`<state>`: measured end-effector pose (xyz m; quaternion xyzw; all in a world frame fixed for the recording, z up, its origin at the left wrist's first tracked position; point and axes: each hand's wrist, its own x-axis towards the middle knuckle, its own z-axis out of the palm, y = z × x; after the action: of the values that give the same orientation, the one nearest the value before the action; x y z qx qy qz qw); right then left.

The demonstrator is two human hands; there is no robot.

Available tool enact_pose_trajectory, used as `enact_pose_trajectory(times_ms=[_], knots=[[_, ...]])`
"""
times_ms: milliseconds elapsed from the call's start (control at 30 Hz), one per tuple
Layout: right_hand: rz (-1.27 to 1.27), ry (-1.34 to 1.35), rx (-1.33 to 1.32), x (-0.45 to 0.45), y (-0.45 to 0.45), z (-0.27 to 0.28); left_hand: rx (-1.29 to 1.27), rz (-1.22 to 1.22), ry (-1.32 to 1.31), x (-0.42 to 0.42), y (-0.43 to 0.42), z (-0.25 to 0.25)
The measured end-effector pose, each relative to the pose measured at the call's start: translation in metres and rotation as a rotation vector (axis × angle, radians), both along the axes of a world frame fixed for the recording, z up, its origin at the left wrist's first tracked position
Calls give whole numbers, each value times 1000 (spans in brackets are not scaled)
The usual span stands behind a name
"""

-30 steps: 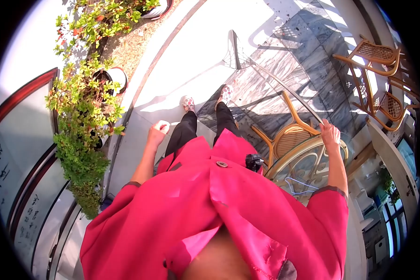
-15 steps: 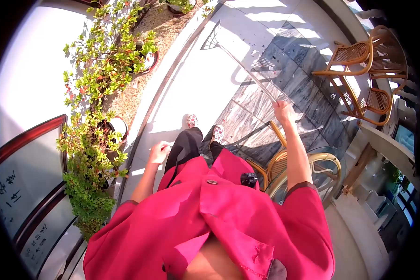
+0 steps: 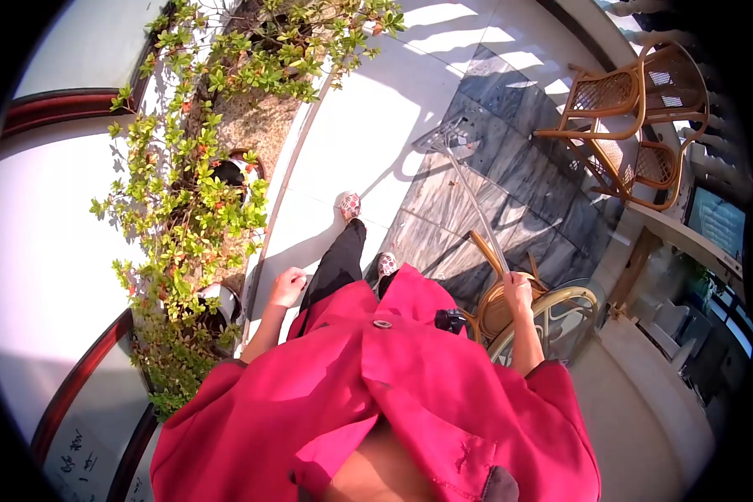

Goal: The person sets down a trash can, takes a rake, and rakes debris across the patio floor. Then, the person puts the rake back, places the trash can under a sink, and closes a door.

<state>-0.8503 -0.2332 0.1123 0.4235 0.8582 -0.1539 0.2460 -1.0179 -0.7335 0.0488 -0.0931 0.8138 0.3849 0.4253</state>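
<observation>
Around you spreads a floor of grey marble tiles point(image 3: 431, 197) and sunlit paving. Flowering shrubs point(image 3: 188, 230) crowd your left; rattan chairs point(image 3: 602, 96) stand farther off to your right. Nearer, a round glass-topped table point(image 3: 579, 314) and another rattan chair point(image 3: 495, 309) hem in your right arm. Your right hand point(image 3: 517, 289) grips a long-handled rake point(image 3: 477, 203), its fan-shaped head out ahead; your left hand point(image 3: 288, 287) hangs curled near your thigh.
</observation>
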Motion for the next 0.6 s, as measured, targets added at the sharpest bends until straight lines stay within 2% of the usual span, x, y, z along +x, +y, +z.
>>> enact_pose_trajectory(times_ms=[67, 167, 267, 333, 400, 500, 533, 600], knots=[[-24, 66, -28, -12, -2, 35, -44, -102, 70, -27, 20, 2], [-23, 133, -47, -66, -13, 52, 26, -14, 22, -55, 41, 3], [122, 177, -40, -164, -14, 1, 42, -7, -13, -74, 53, 5], [198, 239, -79, -231, -7, -52, 42, 41, -35, -84, 60, 8], [200, 176, -48, -277, 3, -79, -36, 54, -33, -94, 61, 20], [78, 190, -200, -238, 37, -117, -25, 182, -2, -103, 66, 34], [-6, 75, -145, -213, 38, -100, -53, 162, -46, -100, 68, 38], [-87, 31, -198, -137, 46, -89, -79, 110, -102, -105, 79, 28]])
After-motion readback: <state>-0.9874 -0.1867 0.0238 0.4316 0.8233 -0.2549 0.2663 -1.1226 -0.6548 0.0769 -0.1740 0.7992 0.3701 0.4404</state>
